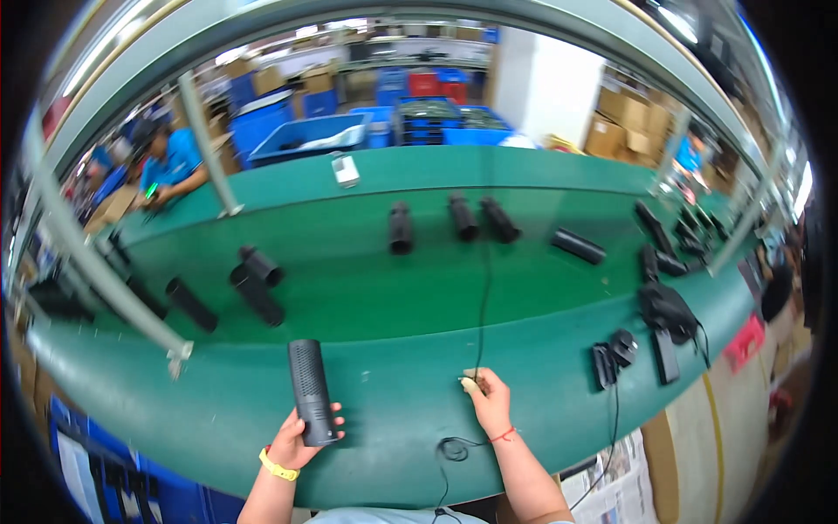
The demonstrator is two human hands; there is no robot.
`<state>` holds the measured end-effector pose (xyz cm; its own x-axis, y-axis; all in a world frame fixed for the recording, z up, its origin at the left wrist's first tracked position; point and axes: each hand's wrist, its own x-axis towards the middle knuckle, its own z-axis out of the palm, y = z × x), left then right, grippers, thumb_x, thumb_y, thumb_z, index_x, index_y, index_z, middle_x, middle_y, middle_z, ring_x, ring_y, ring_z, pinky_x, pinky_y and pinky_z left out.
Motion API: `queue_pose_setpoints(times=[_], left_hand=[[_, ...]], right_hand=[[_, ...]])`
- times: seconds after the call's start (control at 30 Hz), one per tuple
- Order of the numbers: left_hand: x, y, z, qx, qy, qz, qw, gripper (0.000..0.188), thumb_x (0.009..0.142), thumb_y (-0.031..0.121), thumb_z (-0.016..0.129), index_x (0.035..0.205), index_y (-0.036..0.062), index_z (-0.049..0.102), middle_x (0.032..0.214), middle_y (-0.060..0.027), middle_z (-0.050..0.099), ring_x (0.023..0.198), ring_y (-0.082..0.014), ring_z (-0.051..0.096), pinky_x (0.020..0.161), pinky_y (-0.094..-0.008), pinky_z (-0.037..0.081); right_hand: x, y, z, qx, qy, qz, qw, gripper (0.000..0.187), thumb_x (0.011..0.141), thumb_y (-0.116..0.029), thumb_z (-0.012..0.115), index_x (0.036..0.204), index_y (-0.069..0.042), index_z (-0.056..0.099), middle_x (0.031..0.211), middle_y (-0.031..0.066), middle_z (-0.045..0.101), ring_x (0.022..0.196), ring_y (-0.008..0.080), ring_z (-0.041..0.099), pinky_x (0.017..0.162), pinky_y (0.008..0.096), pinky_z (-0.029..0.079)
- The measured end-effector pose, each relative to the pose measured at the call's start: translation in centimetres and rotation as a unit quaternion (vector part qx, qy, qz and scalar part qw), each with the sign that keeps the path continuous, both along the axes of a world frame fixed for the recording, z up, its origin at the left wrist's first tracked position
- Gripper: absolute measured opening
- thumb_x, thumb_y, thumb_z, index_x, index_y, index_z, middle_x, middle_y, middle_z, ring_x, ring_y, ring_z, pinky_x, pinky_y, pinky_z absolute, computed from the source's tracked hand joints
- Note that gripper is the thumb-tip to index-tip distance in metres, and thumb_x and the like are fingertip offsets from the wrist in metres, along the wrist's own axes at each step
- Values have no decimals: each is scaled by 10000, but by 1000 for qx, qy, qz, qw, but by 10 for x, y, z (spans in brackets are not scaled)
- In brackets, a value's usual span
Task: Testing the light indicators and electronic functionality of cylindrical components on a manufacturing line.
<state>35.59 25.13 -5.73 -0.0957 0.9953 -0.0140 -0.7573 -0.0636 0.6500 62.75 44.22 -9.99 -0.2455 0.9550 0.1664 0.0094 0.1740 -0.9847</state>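
Observation:
My left hand (298,439), with a yellow band at its wrist, is closed round the lower end of a black tubular housing (311,384). Small holes dot the housing's upper part, and it tilts slightly. To the right, my right hand (491,397) pinches a thin black cable (483,323) between thumb and fingertips. The cable runs up across the green bench from the hand. A tiny metal tip shows at the fingertips, too small to make out. Below this hand, a loop of thin black cord (453,449) lies near the bench edge.
Black tubes (401,229) lie scattered on the green conveyor belt (349,297). At right sit a black adapter (621,347) and a black pouch-like item (668,313). Metal posts (209,144) rise at the bench. A white box (346,170) stands on the far ledge; two people work beyond.

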Motion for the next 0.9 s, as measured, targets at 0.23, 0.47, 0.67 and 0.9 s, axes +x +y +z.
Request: queue_pose_setpoints(times=[0.23, 0.47, 0.67, 0.9], left_hand=[[-2, -34, 6, -3, -77, 114, 991, 467, 906, 254, 421, 1315, 71, 288, 1222, -209, 430, 1066, -342, 489, 883, -489, 414], [-1, -17, 7, 76, -47, 105, 990, 505, 872, 234, 495, 1298, 53, 293, 1162, -166, 470, 1015, -292, 519, 847, -430, 451], [12, -3, 8, 103, -89, 43, 990, 508, 845, 221, 493, 1285, 42, 312, 1159, -147, 480, 1002, -280, 528, 838, -407, 453], [21, 4, 26, 95, -139, 15, 986, 638, 790, 257, 547, 1325, 33, 280, 1193, -164, 458, 1046, -306, 501, 876, -457, 435]], right_hand=[[-87, -96, 71, -223, 127, 247, 935, 162, 780, 54, 554, 939, 33, 575, 823, 100, 612, 716, 183, 582, 684, 252, 486], [-98, -128, 87, -181, 148, 336, 912, 202, 729, 110, 583, 919, 39, 579, 852, 113, 599, 754, 198, 593, 706, 266, 493], [-91, -133, 94, -153, 134, 285, 937, 218, 703, 132, 597, 902, 42, 581, 865, 118, 585, 752, 191, 580, 705, 257, 480], [-81, -136, 96, -133, 139, 261, 946, 209, 703, 124, 603, 893, 41, 580, 858, 114, 582, 753, 180, 560, 707, 249, 463]])
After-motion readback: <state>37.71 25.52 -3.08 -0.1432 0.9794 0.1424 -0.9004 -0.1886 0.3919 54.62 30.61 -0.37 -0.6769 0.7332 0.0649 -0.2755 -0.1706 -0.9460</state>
